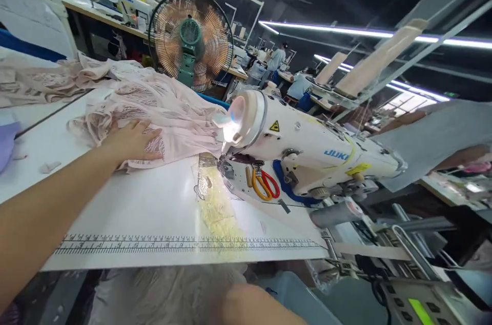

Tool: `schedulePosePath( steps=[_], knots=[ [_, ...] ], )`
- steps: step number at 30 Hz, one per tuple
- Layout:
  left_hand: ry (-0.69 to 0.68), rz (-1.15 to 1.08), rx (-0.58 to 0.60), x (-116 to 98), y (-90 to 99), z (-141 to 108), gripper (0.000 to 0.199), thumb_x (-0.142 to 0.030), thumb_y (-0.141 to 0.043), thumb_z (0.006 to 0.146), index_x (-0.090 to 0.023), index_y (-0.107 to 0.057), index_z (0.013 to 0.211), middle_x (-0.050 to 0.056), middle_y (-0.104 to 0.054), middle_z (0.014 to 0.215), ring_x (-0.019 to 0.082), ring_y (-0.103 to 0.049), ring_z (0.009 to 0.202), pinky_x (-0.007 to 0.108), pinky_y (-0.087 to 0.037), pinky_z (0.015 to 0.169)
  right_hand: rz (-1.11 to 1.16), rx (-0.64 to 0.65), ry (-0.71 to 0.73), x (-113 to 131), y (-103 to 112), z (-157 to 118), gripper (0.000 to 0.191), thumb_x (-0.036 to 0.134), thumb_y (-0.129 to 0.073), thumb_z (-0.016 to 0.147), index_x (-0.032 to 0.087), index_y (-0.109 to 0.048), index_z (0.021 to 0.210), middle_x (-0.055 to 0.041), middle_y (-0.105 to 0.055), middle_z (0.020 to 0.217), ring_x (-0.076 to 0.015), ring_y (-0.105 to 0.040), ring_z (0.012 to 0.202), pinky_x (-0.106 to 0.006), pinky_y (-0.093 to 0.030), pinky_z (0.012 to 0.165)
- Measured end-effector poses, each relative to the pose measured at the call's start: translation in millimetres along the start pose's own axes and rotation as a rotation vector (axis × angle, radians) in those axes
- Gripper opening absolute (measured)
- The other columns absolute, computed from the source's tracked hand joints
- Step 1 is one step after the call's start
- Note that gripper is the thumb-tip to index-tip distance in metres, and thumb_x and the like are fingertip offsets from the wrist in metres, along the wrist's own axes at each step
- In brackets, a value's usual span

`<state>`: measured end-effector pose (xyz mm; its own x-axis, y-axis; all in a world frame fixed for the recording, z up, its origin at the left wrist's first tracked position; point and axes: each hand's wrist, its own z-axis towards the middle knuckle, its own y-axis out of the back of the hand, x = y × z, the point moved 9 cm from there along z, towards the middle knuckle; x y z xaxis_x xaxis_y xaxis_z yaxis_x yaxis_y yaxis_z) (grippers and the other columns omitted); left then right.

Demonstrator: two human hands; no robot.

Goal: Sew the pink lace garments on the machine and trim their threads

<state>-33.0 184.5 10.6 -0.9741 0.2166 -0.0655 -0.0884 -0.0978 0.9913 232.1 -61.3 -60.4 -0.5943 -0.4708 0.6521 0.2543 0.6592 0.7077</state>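
My left hand [132,143] lies on pale pink fabric [169,104] with lace-like parts, its fingers stretched out and slightly apart. The fabric is bunched on the table and runs right, up to the needle area of a white sewing machine [295,135]. At the bottom edge my right hand [257,304] is blurred by motion, low in front of the table. Its fingers do not show clearly. Close by it is a greyish cloth [165,294] below the table edge. Whether the right hand touches that cloth I cannot tell.
Scissors with red and yellow handles [266,184] lie beside the machine. A printed ruler [165,245] runs along the table's front edge. Behind the fabric stands a large fan [190,40]. A control box [415,299] sits at lower right. Several people work farther back.
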Motion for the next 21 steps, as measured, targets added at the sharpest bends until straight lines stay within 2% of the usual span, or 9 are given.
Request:
schedulePosePath(
  steps=[2,4,8,13,17,19,21],
  knots=[
    [0.004,-0.028,-0.015,0.7,-0.8,-1.9,0.064,-0.052,-0.052,0.089,-0.016,-0.04,0.14,0.02,-0.028,0.152,0.04,-0.022,0.137,0.075,-0.012,0.101,-0.074,-0.004,-0.151,-31.5,-12.7,8.1,0.03,0.024,-0.056,0.09,0.024,-0.059,0.12,-0.0105,-0.061,0.12,-0.0262,-0.059,0.109,-0.041,-0.049,0.092],
    [-0.002,-0.048,-0.031,2.0,-1.3,-3.9,0.062,-0.05,-0.054,0.088,-0.016,-0.042,0.139,0.02,-0.027,0.153,0.039,-0.021,0.138,0.074,-0.007,0.102,-0.14,-0.022,-0.314,-62.0,-25.2,7.1,0.044,0.015,-0.057,0.084,0.023,-0.055,0.128,-0.0139,-0.059,0.126,-0.032,-0.054,0.118,-0.045,-0.045,0.099],
    [-0.037,-0.062,-0.036,1.8,0.0,-8.9,0.059,-0.046,-0.055,0.088,-0.014,-0.043,0.138,0.02,-0.027,0.153,0.037,-0.021,0.139,0.071,-0.008,0.104,-0.183,-0.127,-0.612,-107.9,-39.7,-10.5,0.066,0.014,-0.058,0.075,0.016,-0.046,0.14,-0.0169,-0.047,0.141,-0.036,-0.041,0.131,-0.047,-0.037,0.107],
    [-0.067,-0.053,-0.013,0.4,3.0,-14.3,0.062,-0.045,-0.06,0.085,-0.013,-0.045,0.136,0.021,-0.028,0.152,0.038,-0.023,0.138,0.069,-0.013,0.105,-0.147,-0.216,-0.666,-118.3,-38.2,-16.5,0.058,0.014,-0.053,0.077,0.019,-0.054,0.134,-0.0142,-0.055,0.134,-0.0303,-0.053,0.122,-0.038,-0.043,0.1],
    [-0.076,-0.056,-0.016,4.0,6.1,-13.6,0.059,-0.044,-0.063,0.082,-0.015,-0.051,0.132,0.02,-0.032,0.151,0.037,-0.028,0.137,0.069,-0.015,0.105,-0.176,-0.26,-0.652,-118.5,-32.9,-23.5,0.046,0.021,-0.048,0.086,0.015,-0.057,0.131,-0.016,-0.061,0.124,-0.0298,-0.06,0.111,-0.038,-0.048,0.093],
    [-0.073,-0.07,-0.034,5.9,14.2,-12.4,0.051,-0.041,-0.061,0.083,-0.015,-0.056,0.127,0.018,-0.037,0.149,0.035,-0.035,0.134,0.063,-0.022,0.107,-0.174,-0.282,-0.652,-118.4,-33.3,-30.5,0.047,0.022,-0.046,0.088,0.012,-0.054,0.133,-0.018,-0.061,0.122,-0.0299,-0.061,0.109,-0.039,-0.048,0.092],
    [-0.056,-0.093,-0.081,5.0,31.3,-15.9,0.046,-0.04,-0.053,0.086,-0.012,-0.061,0.121,0.015,-0.043,0.145,0.03,-0.042,0.129,0.052,-0.031,0.107,-0.167,-0.306,-0.628,-114.4,-34.9,-37.1,0.043,0.02,-0.045,0.089,0.012,-0.057,0.129,-0.0172,-0.063,0.115,-0.0288,-0.062,0.105,-0.037,-0.049,0.089]
  ],
)
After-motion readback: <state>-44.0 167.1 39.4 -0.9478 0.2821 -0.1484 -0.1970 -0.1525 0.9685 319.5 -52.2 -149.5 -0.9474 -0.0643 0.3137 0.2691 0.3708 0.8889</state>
